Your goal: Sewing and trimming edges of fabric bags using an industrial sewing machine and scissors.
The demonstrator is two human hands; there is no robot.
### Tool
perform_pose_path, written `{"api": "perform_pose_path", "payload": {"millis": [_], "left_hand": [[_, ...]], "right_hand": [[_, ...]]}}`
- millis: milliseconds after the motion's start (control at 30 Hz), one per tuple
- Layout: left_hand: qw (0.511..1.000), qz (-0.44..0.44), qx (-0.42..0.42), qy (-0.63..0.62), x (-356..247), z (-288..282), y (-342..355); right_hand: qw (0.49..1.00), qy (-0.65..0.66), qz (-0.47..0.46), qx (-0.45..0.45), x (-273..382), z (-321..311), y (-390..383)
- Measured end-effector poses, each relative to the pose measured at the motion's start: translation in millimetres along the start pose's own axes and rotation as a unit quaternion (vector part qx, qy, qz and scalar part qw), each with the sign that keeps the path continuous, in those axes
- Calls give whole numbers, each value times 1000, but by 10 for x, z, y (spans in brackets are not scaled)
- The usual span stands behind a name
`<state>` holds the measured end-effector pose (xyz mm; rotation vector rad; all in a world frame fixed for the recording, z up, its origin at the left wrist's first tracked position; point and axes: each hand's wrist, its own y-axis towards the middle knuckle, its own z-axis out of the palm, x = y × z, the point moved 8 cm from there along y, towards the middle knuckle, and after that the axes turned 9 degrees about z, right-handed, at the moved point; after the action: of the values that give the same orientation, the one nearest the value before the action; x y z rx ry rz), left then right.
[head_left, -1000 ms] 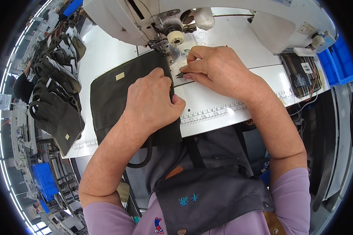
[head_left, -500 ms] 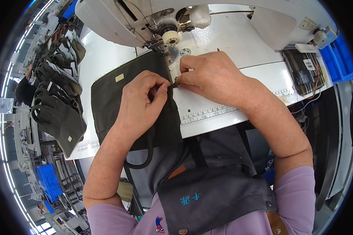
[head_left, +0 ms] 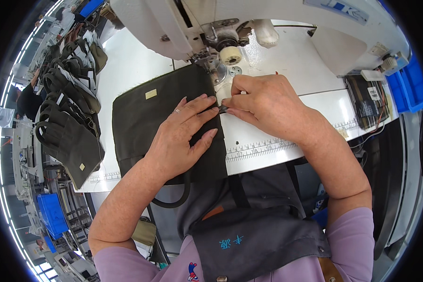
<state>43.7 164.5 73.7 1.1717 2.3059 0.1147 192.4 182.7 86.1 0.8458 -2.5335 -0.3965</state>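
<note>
A dark olive fabric bag lies flat on the white sewing table, its far right corner close to the needle area of the sewing machine. It bears a small pale label, and a strap handle loops over the table's near edge. My left hand rests flat on the bag with fingers spread, fingertips by its right edge. At that same edge my right hand pinches a small dark tab. Its exact kind is too small to make out.
Several similar dark bags are stacked at the left. A printed ruler runs along the table's near edge. A dark packet with wires and a blue bin are at the right.
My left hand has opened from a pinch at the bag's edge and now lies flat on the fabric. My right hand still pinches at that edge. The whole view has shifted slightly.
</note>
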Motion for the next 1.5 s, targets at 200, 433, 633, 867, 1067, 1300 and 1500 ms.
{"api": "perform_pose_path", "payload": {"millis": [200, 433, 633, 867, 1067, 1300, 1500], "left_hand": [[1000, 5, -10, 17, 172, -23, 135], [997, 29, -29, 64, 324, -115, 305], [994, 13, 3, 111, 325, -148, 354], [994, -16, -28, 106, 124, -98, 170], [997, -28, -26, 71, 193, -132, 197], [997, -35, -49, 46, 384, -149, 237], [995, -6, -74, 64, 591, -235, 397]], "right_hand": [[999, -6, 22, -48, -89, 31, 69], [996, -35, 28, -73, -127, 79, 178], [994, -59, 42, -76, -169, 92, 195], [995, -31, 72, -59, -255, -39, 136], [997, 17, 77, -8, -141, -32, 107], [998, 43, 21, 49, -76, 75, 67], [998, 45, 27, 42, -72, 82, 80]]}}
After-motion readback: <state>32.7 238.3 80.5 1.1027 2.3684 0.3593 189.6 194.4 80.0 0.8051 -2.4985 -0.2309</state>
